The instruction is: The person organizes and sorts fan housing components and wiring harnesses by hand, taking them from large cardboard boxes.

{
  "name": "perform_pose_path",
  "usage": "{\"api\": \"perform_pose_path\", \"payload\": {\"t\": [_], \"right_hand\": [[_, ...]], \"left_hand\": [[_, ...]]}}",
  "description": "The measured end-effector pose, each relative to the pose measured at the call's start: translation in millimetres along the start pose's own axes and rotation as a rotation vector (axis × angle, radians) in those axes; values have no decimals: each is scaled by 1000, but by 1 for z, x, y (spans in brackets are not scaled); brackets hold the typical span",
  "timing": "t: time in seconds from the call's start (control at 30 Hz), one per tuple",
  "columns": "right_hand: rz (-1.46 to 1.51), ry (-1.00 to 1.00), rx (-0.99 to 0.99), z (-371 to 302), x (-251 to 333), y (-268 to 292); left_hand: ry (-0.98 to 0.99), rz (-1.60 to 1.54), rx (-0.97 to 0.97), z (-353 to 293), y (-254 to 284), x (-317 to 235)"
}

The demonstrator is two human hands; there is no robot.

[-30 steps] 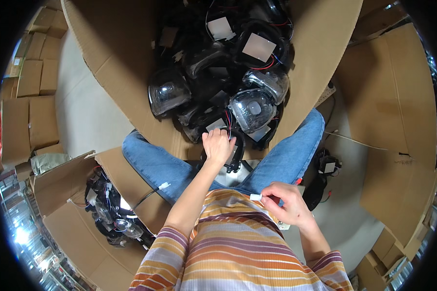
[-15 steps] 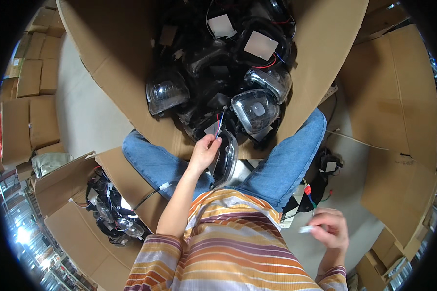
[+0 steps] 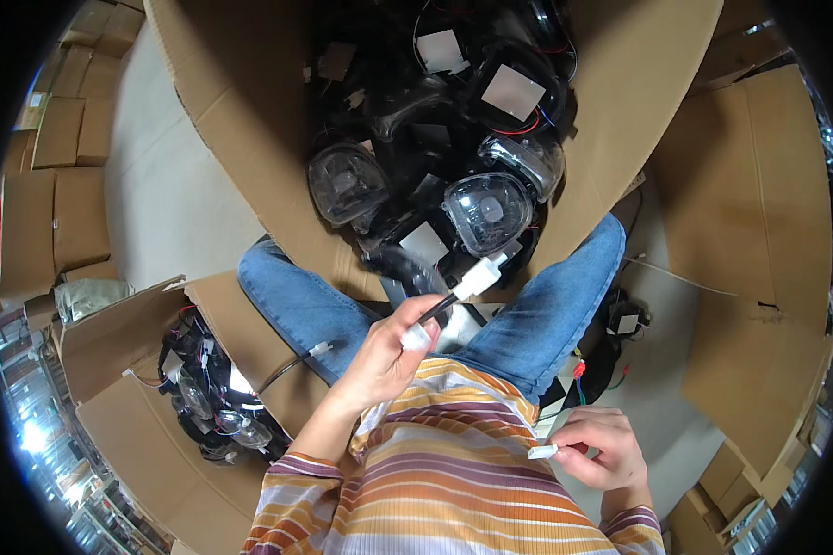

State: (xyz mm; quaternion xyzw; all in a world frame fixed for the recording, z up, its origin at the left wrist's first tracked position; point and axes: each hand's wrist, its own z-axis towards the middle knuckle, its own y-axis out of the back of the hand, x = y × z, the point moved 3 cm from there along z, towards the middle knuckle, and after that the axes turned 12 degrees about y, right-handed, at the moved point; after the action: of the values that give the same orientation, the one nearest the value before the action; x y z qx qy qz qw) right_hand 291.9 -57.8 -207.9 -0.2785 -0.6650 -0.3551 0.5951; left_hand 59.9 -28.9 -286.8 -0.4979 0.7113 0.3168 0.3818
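My left hand (image 3: 379, 365) is closed around a short black cable (image 3: 441, 307) with a long white connector (image 3: 479, 277) at its far end. A second small white piece (image 3: 416, 339) shows at the fingertips of that hand; how it joins the cable I cannot make out. Beyond the hand, a blurred black lamp unit (image 3: 407, 273) with a clear cover is partly hidden. To the right, my right hand (image 3: 606, 446) pinches a small white piece, perhaps a connector (image 3: 542, 452), in front of my striped shirt.
A large cardboard box (image 3: 236, 120) between my knees holds several black lamp units with clear covers (image 3: 488, 213). Another box (image 3: 120, 370) at the left contains more units and wires. At the right lie a red connector (image 3: 578, 369), black parts (image 3: 627, 324) and a tall carton (image 3: 759, 203).
My left hand has left the coloured wires of the lamp unit, come nearer to me and now holds the black cable. The lamp unit has shifted away from my lap. My right hand moved left.
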Motion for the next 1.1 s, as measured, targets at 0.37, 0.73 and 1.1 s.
{"api": "perform_pose_path", "payload": {"t": [0.37, 0.73, 1.1], "right_hand": [[24, -16, -48, 55, -12, -18], [181, -62, -93, 38, -32, -1], [223, -83, -21, 45, -26, -26]], "left_hand": [[-275, 73, 198, -23, -2, -1], [-307, 290, 482, -29, 6, -7], [-386, 465, 527, -30, -5, -15]]}}
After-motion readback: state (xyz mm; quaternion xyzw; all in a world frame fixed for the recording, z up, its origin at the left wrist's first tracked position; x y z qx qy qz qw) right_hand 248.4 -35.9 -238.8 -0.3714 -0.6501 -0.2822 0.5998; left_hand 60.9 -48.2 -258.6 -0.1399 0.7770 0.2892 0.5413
